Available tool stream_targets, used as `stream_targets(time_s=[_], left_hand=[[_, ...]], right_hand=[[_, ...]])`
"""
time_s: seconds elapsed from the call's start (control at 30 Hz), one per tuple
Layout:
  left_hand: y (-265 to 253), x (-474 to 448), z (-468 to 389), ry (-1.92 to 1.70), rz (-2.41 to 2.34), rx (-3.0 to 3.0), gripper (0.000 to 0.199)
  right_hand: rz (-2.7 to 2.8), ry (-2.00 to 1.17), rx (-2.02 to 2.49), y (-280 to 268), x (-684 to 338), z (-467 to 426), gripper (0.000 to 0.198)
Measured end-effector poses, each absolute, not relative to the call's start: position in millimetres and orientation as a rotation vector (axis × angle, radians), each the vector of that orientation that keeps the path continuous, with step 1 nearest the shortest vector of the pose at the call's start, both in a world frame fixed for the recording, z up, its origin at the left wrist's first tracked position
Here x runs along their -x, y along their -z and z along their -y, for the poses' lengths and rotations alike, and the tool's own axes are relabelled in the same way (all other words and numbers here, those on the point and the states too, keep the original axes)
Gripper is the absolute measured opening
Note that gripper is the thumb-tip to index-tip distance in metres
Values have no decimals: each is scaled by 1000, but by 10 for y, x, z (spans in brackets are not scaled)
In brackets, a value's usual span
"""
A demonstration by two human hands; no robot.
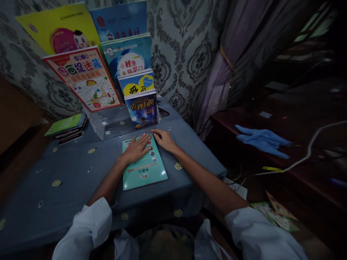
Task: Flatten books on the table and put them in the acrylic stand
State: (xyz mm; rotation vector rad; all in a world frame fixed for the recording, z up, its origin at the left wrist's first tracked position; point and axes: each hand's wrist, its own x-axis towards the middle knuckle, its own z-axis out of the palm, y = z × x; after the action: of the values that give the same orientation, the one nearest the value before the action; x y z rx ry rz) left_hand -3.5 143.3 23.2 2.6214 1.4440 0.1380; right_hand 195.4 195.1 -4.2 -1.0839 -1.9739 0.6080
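Note:
A teal book [143, 168] lies on the cloth-covered table in front of me, its printing upside down from my side. My left hand [138, 148] rests flat on its upper part, fingers stretched out and slightly apart. At the book's far right corner is my right hand [164, 140], with curled fingers and thumb closed at the edge. How much of the corner lies between those fingers is partly hidden. Just beyond the hands, a dark blue book [141, 110] stands at the front of a clear display rack [101, 124].
Several upright books, including a red-bordered one [86, 81] and a yellow one [59, 27], fill the rack. Left of it lies a stack of books [67, 126]. Glasses [163, 112] sit behind the rack's right side. Blue gloves [262, 140] and a white cable [311, 141] lie on a dark surface rightward.

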Motion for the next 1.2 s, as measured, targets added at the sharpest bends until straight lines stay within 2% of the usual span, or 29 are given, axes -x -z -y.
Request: stream_targets(time_s=[0.5, 1.2], left_hand=[[-268, 0, -1391, -188, -1223, -2679, 50], [-348, -75, -929, -193, -1092, -2682, 50]], right_hand=[[2008, -604, 1080, 32, -1943, -1948, 35], [1981, -609, 1069, 36, -1937, -1931, 31]])
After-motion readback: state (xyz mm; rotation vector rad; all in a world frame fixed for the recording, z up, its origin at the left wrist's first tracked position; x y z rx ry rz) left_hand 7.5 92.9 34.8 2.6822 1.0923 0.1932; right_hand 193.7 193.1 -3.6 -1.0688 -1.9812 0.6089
